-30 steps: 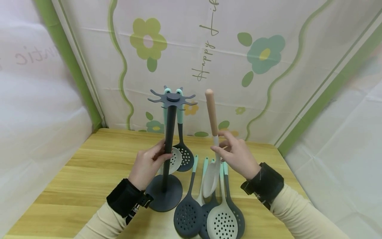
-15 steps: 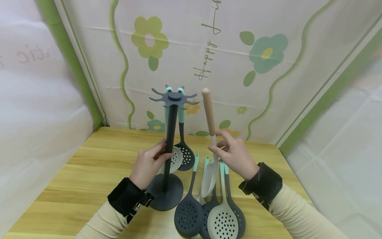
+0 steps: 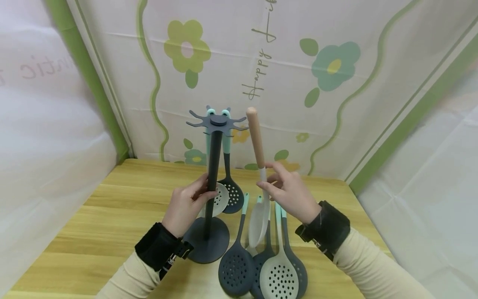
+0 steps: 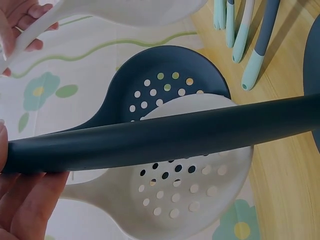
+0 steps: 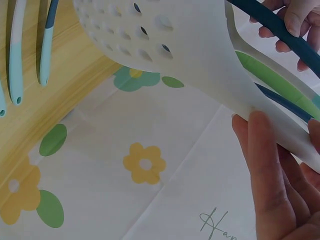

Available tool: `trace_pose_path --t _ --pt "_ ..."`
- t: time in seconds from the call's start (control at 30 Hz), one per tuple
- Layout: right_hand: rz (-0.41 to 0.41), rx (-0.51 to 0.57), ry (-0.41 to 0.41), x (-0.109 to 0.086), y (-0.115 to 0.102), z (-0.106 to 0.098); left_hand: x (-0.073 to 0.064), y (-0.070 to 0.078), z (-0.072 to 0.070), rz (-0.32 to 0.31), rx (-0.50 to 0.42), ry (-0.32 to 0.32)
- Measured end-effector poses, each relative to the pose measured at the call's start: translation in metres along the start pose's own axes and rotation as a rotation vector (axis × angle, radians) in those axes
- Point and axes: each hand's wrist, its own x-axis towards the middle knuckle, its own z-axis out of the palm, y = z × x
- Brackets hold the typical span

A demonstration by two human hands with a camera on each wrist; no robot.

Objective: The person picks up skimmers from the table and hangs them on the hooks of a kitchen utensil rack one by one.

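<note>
My left hand (image 3: pixel 184 209) grips the dark pole of a utensil stand (image 3: pixel 213 160), thumb and fingers round it. The stand is upright, with a round base and a ring of hooks on top. My right hand (image 3: pixel 293 193) pinches the white neck of a wooden-handled skimmer (image 3: pixel 256 143) to the right of the stand. Its handle points up and its white head hangs down; holes show in the right wrist view. On the stand's far side hang a dark skimmer (image 3: pixel 234 198) and a white skimmer (image 4: pixel 175 200), partly hidden by the pole.
Several mint-handled utensils lie overlapping on the wooden table (image 3: pixel 93 232), among them a dark skimmer (image 3: pixel 236 272) and a white skimmer (image 3: pixel 279 278). Flowered cloth (image 3: pixel 231 50) stands behind the table, with white cloth walls at both sides.
My right hand has moved slightly left with the wooden-handled skimmer, bringing its handle closer to the stand's hooks. My left hand keeps its hold on the pole.
</note>
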Motion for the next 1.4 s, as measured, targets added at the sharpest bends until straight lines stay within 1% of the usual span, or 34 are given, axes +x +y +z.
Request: trace_pose_path --t 0.17,0.3,0.43,0.57,0.83,1.07,1.3,1.4 --pt "-0.015 -0.008 -0.010 0.002 -0.001 0.001 -0.001 0.000 0.000 0.010 -0.005 0.026" --pt "-0.016 -0.016 -0.012 0.002 -0.002 0.002 0.000 0.000 0.000 0.015 0.003 0.028" --pt "-0.025 -0.028 -0.008 0.002 -0.002 0.004 -0.001 0.001 0.000 -0.006 0.002 0.021" --pt "-0.029 -0.039 -0.007 0.003 -0.004 0.006 -0.001 0.001 0.000 -0.014 0.001 0.020" --pt "-0.016 -0.055 -0.014 0.004 -0.006 0.012 -0.001 -0.002 0.001 0.003 0.017 0.026" --pt "0.014 -0.027 -0.032 0.006 -0.007 0.016 0.001 -0.001 0.000 -0.019 0.044 0.010" --pt "0.027 -0.022 -0.049 0.009 -0.007 0.018 0.001 -0.001 0.002 -0.002 0.044 0.022" --pt "0.030 -0.029 -0.050 0.011 -0.006 0.019 0.001 -0.001 0.001 -0.008 0.042 0.020"
